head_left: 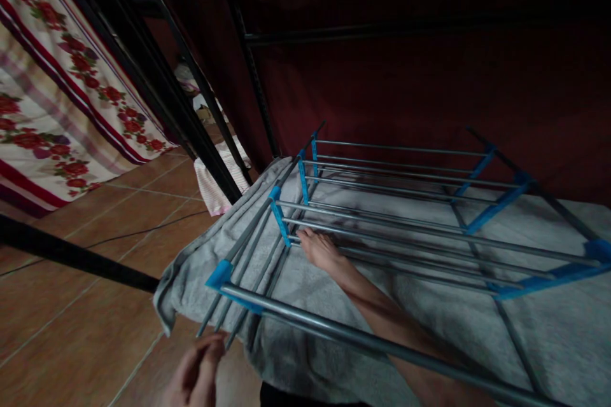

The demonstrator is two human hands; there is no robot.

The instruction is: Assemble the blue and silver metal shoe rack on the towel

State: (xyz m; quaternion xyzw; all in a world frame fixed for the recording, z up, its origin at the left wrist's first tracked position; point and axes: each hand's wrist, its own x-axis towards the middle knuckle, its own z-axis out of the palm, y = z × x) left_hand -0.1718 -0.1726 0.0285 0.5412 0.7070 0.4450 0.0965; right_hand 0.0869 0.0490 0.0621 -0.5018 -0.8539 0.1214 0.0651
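**Metal rack and the two hands, seen from the head.** The rack (405,226), grey tubes joined by blue plastic joints (220,273), lies tipped on its side on a grey towel (548,331) spread over the tiled floor (71,331). Its long rails run left to right across the view. Its side rods (260,219) run from the near left corner away toward the dark red backdrop (429,89).

The right hand (322,249) is the nearer to the rack. Its forearm passes under the nearest rail and into the frame, and its fingers lie close together against a middle rail at the left end, just beside a blue joint. Whether they close round the tube cannot be told.

The left hand (198,372) is low at the near left corner, outside the frame. Its fingers are bunched with the tips pointing up at the free ends of the side rods. Contact with them cannot be told.

A black bar (71,254) crosses the floor to the left. Beyond it hangs a floral cloth (48,108).
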